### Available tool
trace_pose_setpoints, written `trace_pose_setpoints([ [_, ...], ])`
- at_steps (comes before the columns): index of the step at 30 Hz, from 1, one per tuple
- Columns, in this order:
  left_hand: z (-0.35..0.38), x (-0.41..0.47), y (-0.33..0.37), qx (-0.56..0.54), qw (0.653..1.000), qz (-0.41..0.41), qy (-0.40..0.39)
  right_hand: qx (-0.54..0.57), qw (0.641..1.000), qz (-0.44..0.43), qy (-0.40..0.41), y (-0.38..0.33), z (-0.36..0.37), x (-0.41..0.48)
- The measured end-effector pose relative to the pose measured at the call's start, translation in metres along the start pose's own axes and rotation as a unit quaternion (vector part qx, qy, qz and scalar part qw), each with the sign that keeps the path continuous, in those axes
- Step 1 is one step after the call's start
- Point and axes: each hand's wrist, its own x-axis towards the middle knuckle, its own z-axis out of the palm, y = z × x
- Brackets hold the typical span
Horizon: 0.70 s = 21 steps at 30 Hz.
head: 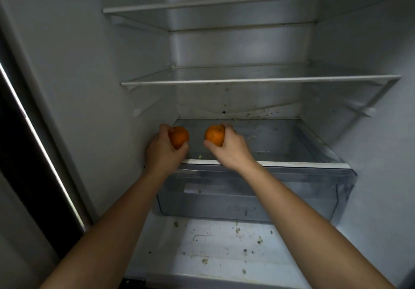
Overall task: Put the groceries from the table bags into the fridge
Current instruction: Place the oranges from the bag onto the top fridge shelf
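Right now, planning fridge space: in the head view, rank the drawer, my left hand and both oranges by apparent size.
1. drawer
2. left hand
3. left orange and right orange, which look alike

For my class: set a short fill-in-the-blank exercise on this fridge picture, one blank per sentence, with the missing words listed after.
1. The left hand and the right hand each grip one ____.
2. Both hands reach over the bottom shelf, which lies right above the clear ____.
3. Above the hands, ____ more glass shelves show: the middle shelf and the top shelf.
Missing words: orange; drawer; two.
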Motion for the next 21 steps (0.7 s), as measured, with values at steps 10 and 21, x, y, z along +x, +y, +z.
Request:
trace_pose_setpoints([
  [10,-0.03,-0.015,0.038,-0.152,0.96,0.114,0.206,-0.003,0.957,-0.23,0.177,-0.021,-0.036,-0.034],
  [21,-0.089,0.01,0.104,-0.175,0.901,0.219,0.332,0.007,0.907,-0.313,0.281,-0.049,-0.074,-0.028],
])
